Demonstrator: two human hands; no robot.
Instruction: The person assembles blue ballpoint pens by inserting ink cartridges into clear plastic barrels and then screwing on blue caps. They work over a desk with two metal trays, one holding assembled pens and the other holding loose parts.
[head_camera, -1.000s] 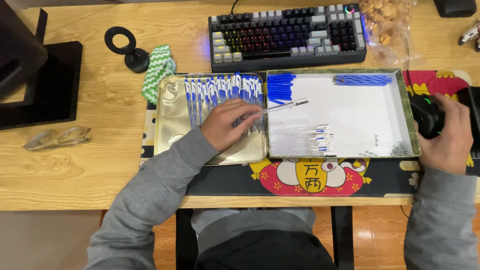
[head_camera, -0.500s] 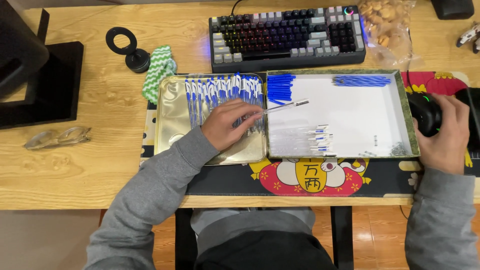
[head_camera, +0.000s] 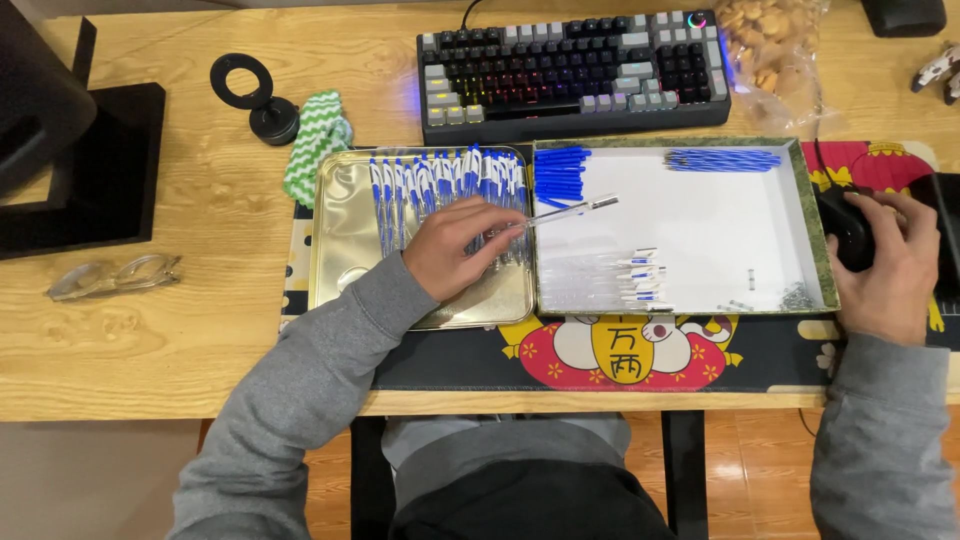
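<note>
Two hands are busy: the left hand pinches a clear pen barrel over the metal tray, seemingly mid-assembly, while the right hand grips a black mouse.

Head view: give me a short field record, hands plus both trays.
left hand: over the metal tray, holding a clear pen barrel that reaches over the white tray
right hand: on a black mouse
metal tray contents: row of blue and white pens
white tray contents: blue caps, blue refills, small springs
behind trays: keyboard
</note>
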